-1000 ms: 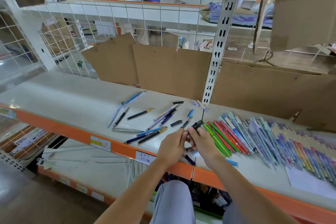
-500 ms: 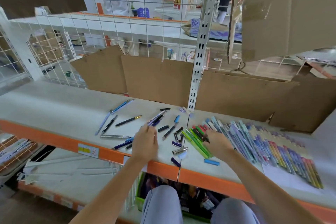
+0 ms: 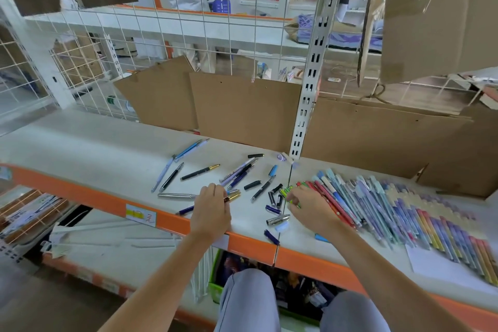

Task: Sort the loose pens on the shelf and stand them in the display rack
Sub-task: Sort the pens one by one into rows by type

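Head view: the left hand [image 3: 211, 209] lies knuckles-up on the shelf [image 3: 80, 148], its fingers [image 3: 215, 191] curled over a dark pen with a gold end [image 3: 232, 197]; the gold tip juts out to the right of them, the long axis running left-right and slightly away. Whether the fingers truly clamp it I cannot tell. The right hand [image 3: 310, 207] has its fingers [image 3: 292, 197] bent onto the near ends of the green pens [image 3: 285, 192], which lie with their long axes running away and leftward; the grip itself is hidden under the hand. Just beyond the left fingers, loose pens [image 3: 237, 174] lie scattered at mixed angles, with small caps [image 3: 272, 198] and a silver cap [image 3: 277, 219] between the two hands. Right of the right fingers, a row of coloured pens [image 3: 377, 207] lies side by side, cut off at the frame edge. A silver pen [image 3: 176, 195] lies left of the left fingers. Any display rack is hard to make out. Compared with half a second ago, the left hand has reached slightly farther right onto the gold-ended pen, and the right hand has stayed at the green pens.
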